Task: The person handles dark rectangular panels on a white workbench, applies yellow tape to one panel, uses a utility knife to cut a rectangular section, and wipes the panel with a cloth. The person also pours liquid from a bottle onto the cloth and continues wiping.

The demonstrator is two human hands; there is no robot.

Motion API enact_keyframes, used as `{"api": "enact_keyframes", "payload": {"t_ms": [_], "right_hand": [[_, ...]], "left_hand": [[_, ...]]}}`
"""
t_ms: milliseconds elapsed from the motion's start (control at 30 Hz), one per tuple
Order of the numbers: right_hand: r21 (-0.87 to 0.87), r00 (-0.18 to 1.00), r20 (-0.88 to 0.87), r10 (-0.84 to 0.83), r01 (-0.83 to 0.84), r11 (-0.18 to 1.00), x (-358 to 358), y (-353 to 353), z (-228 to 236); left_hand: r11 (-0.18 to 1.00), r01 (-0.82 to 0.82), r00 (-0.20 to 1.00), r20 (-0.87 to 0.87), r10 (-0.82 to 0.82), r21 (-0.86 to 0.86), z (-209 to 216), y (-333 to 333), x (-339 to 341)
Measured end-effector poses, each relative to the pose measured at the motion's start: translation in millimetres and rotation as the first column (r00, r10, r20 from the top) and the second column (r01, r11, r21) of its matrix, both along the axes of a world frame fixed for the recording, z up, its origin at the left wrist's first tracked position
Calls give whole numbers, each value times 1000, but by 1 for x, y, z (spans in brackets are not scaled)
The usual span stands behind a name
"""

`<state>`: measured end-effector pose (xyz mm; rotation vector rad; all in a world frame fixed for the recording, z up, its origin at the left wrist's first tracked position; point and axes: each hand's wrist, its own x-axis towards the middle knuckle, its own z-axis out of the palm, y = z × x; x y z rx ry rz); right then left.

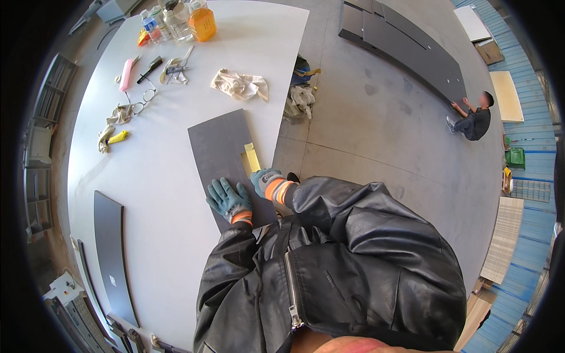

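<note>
A dark grey flat panel [220, 141] lies on the white table by its right edge, close to my body. My left hand [228, 199], in a grey-blue coated glove with an orange cuff, rests flat on it with fingers spread. By the panel's right edge my right hand [268, 181], gloved alike, is closed at the lower end of a yellow strip [252, 157]. The strip lies along that edge, and its material is unclear. Beside it shows a small tan patch. My right fingertips are partly hidden.
A crumpled white cloth [240, 85] lies beyond the panel. Bottles [202, 23], a pink-handled tool [127, 75] and a yellow-handled tool [118, 137] are farther off. Another dark panel [112, 253] lies left. Across the floor, a person [474, 120] crouches at a long dark panel [406, 50].
</note>
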<state>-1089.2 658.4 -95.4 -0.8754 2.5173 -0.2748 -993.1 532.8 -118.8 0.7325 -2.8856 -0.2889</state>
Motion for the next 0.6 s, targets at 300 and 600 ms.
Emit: {"api": "enact_keyframes", "payload": {"t_ms": [300,600], "right_hand": [[-40,998,61,-16,18,999,-2,4,-3],[-23,998,63,-26,28,999,-3,7,-4]], "left_hand": [[1000,6,999,-37,-6,-9,-2,1,1],[1000,9,998,-55,-10,-15,-1,3,0]]}}
